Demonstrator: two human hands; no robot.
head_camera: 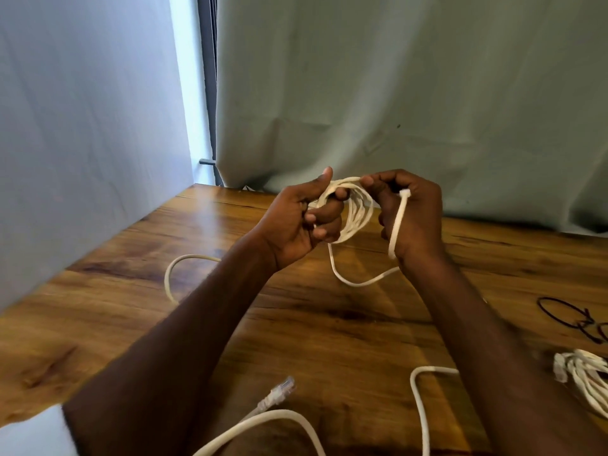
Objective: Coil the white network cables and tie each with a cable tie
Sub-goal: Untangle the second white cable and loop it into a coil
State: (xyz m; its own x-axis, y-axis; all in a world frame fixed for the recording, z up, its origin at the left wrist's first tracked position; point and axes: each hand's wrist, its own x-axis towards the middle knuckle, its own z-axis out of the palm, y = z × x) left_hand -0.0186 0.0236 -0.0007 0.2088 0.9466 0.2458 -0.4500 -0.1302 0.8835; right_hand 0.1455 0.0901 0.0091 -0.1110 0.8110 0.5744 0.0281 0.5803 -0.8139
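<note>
A coil of white network cable (358,209) hangs in the air above the wooden table (345,311), between both hands. My left hand (296,222) grips the coil's left side, fingers curled through the loops and thumb up. My right hand (411,218) pinches the coil's top right, and a white cable tie (398,222) lies across the back of that hand, its head uppermost. A loose tail of the cable (355,281) droops from the coil to the table. Another white cable (279,419) with a clear plug (278,391) lies near the front edge.
A second white coil (585,376) lies at the right edge of the table, with black cable ties (572,319) just behind it. A loop of white cable (177,274) rests at the left. Pale curtains (394,93) hang behind and to the left of the table.
</note>
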